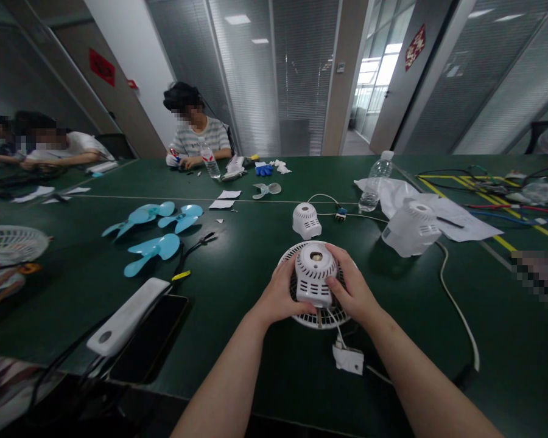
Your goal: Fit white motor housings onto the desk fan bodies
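A white fan motor housing sits on a round white fan grille lying flat on the green table. My left hand grips the housing's left side with curled fingers. My right hand wraps around its right side, thumb on the front. A thin cable runs from under the housing to a small white plug block close to me.
Several blue fan blades lie at left. A second white housing, a bagged fan part and a water bottle stand beyond. A white power strip and black phone are near left. Other people sit at far left.
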Available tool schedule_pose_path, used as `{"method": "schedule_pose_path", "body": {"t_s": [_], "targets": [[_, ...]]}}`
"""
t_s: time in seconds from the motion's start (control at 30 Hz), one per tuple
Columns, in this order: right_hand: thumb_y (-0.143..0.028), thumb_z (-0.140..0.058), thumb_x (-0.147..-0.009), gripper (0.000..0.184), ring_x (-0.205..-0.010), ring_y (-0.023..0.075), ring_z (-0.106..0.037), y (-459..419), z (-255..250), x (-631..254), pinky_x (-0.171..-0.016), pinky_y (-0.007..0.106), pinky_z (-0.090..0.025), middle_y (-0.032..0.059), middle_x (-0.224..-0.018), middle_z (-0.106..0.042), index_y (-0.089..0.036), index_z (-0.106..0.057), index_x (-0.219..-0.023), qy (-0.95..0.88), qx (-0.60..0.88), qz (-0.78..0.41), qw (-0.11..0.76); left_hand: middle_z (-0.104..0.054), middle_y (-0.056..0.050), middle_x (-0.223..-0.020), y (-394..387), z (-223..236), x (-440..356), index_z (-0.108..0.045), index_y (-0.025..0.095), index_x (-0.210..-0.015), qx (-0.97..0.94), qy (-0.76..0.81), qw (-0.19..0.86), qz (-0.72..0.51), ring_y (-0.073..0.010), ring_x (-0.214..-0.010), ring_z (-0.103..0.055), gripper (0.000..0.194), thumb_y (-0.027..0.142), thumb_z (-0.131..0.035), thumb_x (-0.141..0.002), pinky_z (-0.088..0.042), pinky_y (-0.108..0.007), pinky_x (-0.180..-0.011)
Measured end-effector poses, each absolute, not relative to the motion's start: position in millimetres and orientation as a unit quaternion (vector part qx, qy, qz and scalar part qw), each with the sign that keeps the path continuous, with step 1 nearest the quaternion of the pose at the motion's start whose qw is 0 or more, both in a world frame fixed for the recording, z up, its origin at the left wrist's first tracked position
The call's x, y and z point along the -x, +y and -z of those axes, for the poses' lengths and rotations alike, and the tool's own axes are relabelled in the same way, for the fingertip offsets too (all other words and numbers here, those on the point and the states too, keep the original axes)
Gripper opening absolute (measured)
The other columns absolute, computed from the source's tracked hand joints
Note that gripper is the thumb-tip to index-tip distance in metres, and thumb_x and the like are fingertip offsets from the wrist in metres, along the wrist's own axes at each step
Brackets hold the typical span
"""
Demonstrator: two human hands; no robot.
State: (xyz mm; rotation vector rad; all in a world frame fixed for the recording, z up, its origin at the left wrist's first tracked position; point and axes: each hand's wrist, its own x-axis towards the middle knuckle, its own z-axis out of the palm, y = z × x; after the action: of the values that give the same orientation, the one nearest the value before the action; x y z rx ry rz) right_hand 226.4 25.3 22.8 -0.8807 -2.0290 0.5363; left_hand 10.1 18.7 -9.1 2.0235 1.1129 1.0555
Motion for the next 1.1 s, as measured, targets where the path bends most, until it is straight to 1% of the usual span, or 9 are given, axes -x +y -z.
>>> {"method": "schedule_pose_path", "body": {"t_s": [0.07, 0.13, 0.2, 0.27, 0.37, 0.5, 0.83, 0.97, 1.1], "targets": [[-0.056, -0.053, -0.088, 0.074, -0.136, 0.0334, -0.038, 28, -24, -232, -0.113, 0.053, -0.031, 0.0093, -0.151, -0.036, -0.030, -0.022, -0.150, -0.821, 0.343, -0.240, 0.388, -0.040, -0.013, -0.149, 19, 8, -10, -0.026, 0.027, -0.148, -0.758, 0.421, 0.299, -0.399, -0.0393, -0.135, -0.037, 0.119, 0.051, -0.088, -0.049, -0.028, -0.058, -0.113], [-0.065, -0.064, -0.077, 0.098, -0.139, 0.0362, -0.034, 29, -25, -237, -0.114, 0.054, -0.027, 0.0109, -0.155, -0.030, -0.028, -0.014, -0.153, -0.827, 0.340, -0.272, 0.357, -0.039, -0.013, -0.149, 20, 9, -11, -0.026, 0.027, -0.148, -0.757, 0.421, 0.297, -0.402, -0.0395, -0.136, -0.037, 0.120, 0.051, -0.089, -0.049, -0.028, -0.058, -0.113], [-0.066, -0.074, -0.067, 0.117, -0.142, 0.0372, -0.029, 30, -28, -240, -0.116, 0.056, -0.023, 0.0119, -0.158, -0.024, -0.028, -0.006, -0.154, -0.823, 0.348, -0.301, 0.332, -0.039, -0.013, -0.149, 21, 11, -11, -0.026, 0.026, -0.148, -0.758, 0.418, 0.295, -0.406, -0.0395, -0.136, -0.036, 0.122, 0.051, -0.089, -0.047, -0.028, -0.058, -0.113], [-0.060, -0.080, -0.063, 0.125, -0.144, 0.0363, -0.025, 29, -32, -242, -0.117, 0.056, -0.021, 0.0113, -0.160, -0.020, -0.028, -0.001, -0.154, -0.816, 0.358, -0.327, 0.314, -0.040, -0.013, -0.149, 23, 12, -12, -0.027, 0.026, -0.148, -0.760, 0.411, 0.294, -0.410, -0.0395, -0.136, -0.037, 0.124, 0.053, -0.089, -0.045, -0.027, -0.058, -0.113], [-0.052, -0.082, -0.064, 0.123, -0.145, 0.0344, -0.024, 28, -37, -244, -0.118, 0.055, -0.019, 0.0086, -0.160, -0.019, -0.031, -0.001, -0.154, -0.808, 0.360, -0.354, 0.303, -0.040, -0.013, -0.149, 24, 11, -11, -0.026, 0.025, -0.149, -0.770, 0.404, 0.287, -0.402, -0.0394, -0.136, -0.037, 0.126, 0.056, -0.089, -0.044, -0.026, -0.058, -0.114], [-0.047, -0.083, -0.064, 0.119, -0.144, 0.0329, -0.027, 26, -43, -245, -0.118, 0.053, -0.021, 0.0068, -0.159, -0.024, -0.032, -0.007, -0.154, -0.807, 0.358, -0.361, 0.301, -0.036, -0.014, -0.152, 21, 7, -10, -0.021, 0.024, -0.150, -0.791, 0.407, 0.263, -0.373, -0.0387, -0.138, -0.035, 0.129, 0.060, -0.087, -0.045, -0.026, -0.057, -0.114], [-0.046, -0.084, -0.064, 0.115, -0.143, 0.0333, -0.030, 26, -50, -250, -0.118, 0.054, -0.025, 0.0082, -0.158, -0.027, -0.030, -0.013, -0.154, -0.811, 0.361, -0.353, 0.295, -0.033, -0.014, -0.154, 18, 7, -10, -0.012, 0.024, -0.152, -0.798, 0.429, 0.244, -0.346, -0.0365, -0.141, -0.031, 0.128, 0.057, -0.085, -0.052, -0.024, -0.056, -0.116], [-0.047, -0.084, -0.063, 0.115, -0.142, 0.0345, -0.031, 25, -53, -251, -0.117, 0.057, -0.024, 0.0088, -0.157, -0.029, -0.030, -0.015, -0.153, -0.813, 0.353, -0.353, 0.300, -0.032, -0.014, -0.154, 19, 6, -10, -0.015, 0.025, -0.152, -0.800, 0.421, 0.258, -0.341, -0.0378, -0.141, -0.030, 0.129, 0.060, -0.085, -0.049, -0.022, -0.058, -0.116], [-0.045, -0.083, -0.065, 0.115, -0.141, 0.0351, -0.034, 25, -55, -252, -0.116, 0.058, -0.027, 0.0110, -0.155, -0.032, -0.029, -0.011, -0.154, -0.811, 0.350, -0.371, 0.285, -0.032, -0.012, -0.155, 18, 2, -10, -0.020, 0.026, -0.151, -0.801, 0.419, 0.264, -0.336, -0.0379, -0.141, -0.031, 0.121, 0.059, -0.083, -0.053, -0.020, -0.058, -0.116]]}}
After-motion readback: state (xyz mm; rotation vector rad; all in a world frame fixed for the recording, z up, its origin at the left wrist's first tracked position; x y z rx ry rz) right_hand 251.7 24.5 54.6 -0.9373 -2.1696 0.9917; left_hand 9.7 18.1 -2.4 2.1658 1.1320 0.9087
